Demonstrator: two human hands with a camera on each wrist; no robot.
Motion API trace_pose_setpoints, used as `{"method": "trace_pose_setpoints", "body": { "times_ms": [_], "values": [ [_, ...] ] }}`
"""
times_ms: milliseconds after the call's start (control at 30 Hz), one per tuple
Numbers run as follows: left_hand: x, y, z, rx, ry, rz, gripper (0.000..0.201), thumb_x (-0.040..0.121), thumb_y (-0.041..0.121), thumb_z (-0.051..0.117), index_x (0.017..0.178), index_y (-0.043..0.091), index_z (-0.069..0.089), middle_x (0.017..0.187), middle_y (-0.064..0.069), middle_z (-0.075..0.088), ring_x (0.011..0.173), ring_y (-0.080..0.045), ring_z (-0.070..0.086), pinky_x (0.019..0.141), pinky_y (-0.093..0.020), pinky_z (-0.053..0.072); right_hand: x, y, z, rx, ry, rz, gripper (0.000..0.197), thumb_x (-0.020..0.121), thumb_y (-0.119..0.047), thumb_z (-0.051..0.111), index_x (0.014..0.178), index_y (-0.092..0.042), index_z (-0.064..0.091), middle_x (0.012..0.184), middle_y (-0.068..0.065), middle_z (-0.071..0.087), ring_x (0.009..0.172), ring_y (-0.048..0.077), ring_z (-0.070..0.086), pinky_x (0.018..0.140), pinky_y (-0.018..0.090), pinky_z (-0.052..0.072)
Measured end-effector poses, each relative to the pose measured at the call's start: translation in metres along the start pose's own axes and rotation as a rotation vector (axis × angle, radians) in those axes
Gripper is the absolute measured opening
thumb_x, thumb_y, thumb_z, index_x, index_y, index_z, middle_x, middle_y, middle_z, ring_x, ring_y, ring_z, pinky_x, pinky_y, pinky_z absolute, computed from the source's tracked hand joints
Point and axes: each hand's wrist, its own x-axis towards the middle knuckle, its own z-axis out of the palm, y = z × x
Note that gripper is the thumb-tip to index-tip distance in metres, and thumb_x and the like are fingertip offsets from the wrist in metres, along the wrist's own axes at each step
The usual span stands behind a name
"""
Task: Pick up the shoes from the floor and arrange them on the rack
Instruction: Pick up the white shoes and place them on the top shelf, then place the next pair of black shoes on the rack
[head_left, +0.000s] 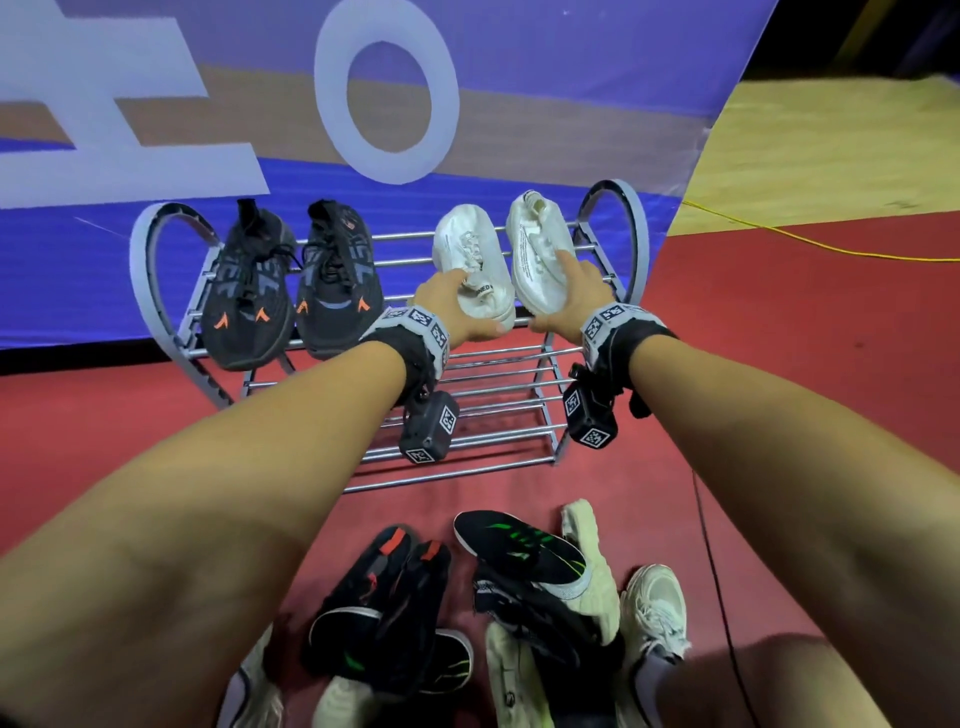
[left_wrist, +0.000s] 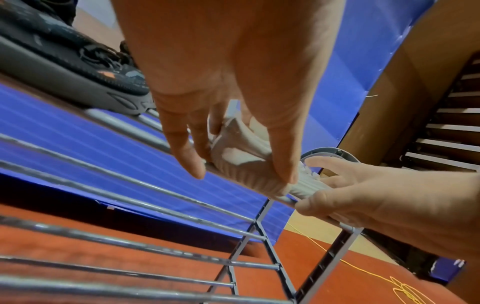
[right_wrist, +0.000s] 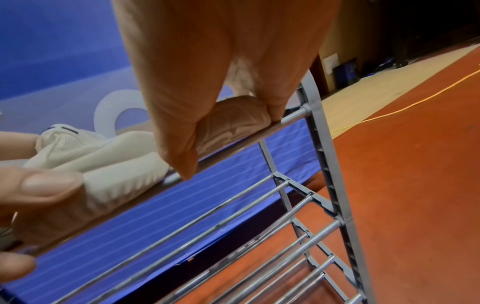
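Two white shoes lie side by side on the right half of the grey rack's (head_left: 156, 260) top shelf. My left hand (head_left: 467, 306) grips the heel of the left white shoe (head_left: 470, 244), thumb on one side and fingers on the other; the left wrist view shows this heel (left_wrist: 241, 152) resting on the front bar. My right hand (head_left: 553, 293) holds the heel of the right white shoe (head_left: 535, 234), seen close in the right wrist view (right_wrist: 233, 123). A pair of black shoes with orange marks (head_left: 291, 286) sits on the shelf's left half.
Several black and white shoes lie in a pile (head_left: 519, 561) on the red floor near my feet. The lower shelves (head_left: 493, 384) hold nothing. A blue banner (head_left: 519, 78) hangs behind the rack. A yellow cable (head_left: 831, 249) runs across the floor at right.
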Motion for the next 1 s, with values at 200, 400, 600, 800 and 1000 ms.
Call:
{"method": "trace_pose_setpoints", "body": {
  "times_ms": [200, 400, 600, 800, 1000],
  "values": [
    [-0.005, 0.007, -0.001, 0.139, -0.031, -0.016, 0.081, 0.063, 0.05, 0.083, 0.129, 0.016, 0.051, 0.123, -0.004, 0.056, 0.107, -0.024, 0.058, 0.091, -0.041, 0.051, -0.007, -0.004, 0.006, -0.163, -0.006, 0.009, 0.1, 0.062, -0.037, 0.087, 0.144, -0.025, 0.03, 0.141, 0.011, 0.03, 0.127, 0.038, 0.038, 0.105, 0.048, 0.04],
    [-0.036, 0.012, -0.019, 0.317, -0.049, 0.027, 0.086, 0.07, 0.041, 0.08, 0.14, 0.013, 0.039, 0.136, -0.009, 0.046, 0.117, -0.029, 0.052, 0.094, -0.04, 0.047, -0.043, -0.01, -0.001, -0.234, -0.021, -0.02, 0.088, 0.071, -0.028, 0.082, 0.143, -0.016, 0.035, 0.147, 0.01, 0.029, 0.133, 0.036, 0.035, 0.107, 0.043, 0.038],
    [-0.089, 0.003, -0.026, 0.395, -0.069, 0.036, 0.076, 0.078, 0.04, 0.075, 0.141, 0.014, 0.042, 0.141, -0.01, 0.046, 0.123, -0.032, 0.052, 0.096, -0.042, 0.045, -0.103, -0.019, 0.0, -0.23, -0.061, -0.057, 0.065, 0.074, -0.028, 0.078, 0.131, -0.01, 0.053, 0.135, 0.01, 0.046, 0.12, 0.033, 0.051, 0.1, 0.037, 0.046],
    [-0.138, -0.034, 0.0, 0.345, -0.163, -0.025, 0.065, 0.081, 0.035, 0.073, 0.137, 0.011, 0.05, 0.134, -0.01, 0.058, 0.122, -0.029, 0.055, 0.103, -0.039, 0.045, -0.154, -0.009, 0.037, -0.166, -0.216, -0.05, 0.061, 0.08, -0.025, 0.074, 0.137, -0.015, 0.052, 0.139, 0.007, 0.054, 0.124, 0.026, 0.054, 0.105, 0.037, 0.044],
    [-0.164, -0.101, 0.041, 0.329, -0.28, -0.153, 0.056, 0.083, 0.035, 0.073, 0.131, 0.012, 0.055, 0.126, -0.009, 0.062, 0.112, -0.029, 0.06, 0.097, -0.038, 0.05, -0.184, 0.015, 0.101, -0.169, -0.411, 0.029, 0.056, 0.083, -0.025, 0.072, 0.135, -0.015, 0.054, 0.132, 0.007, 0.06, 0.119, 0.026, 0.058, 0.104, 0.037, 0.046]
  ]
}}
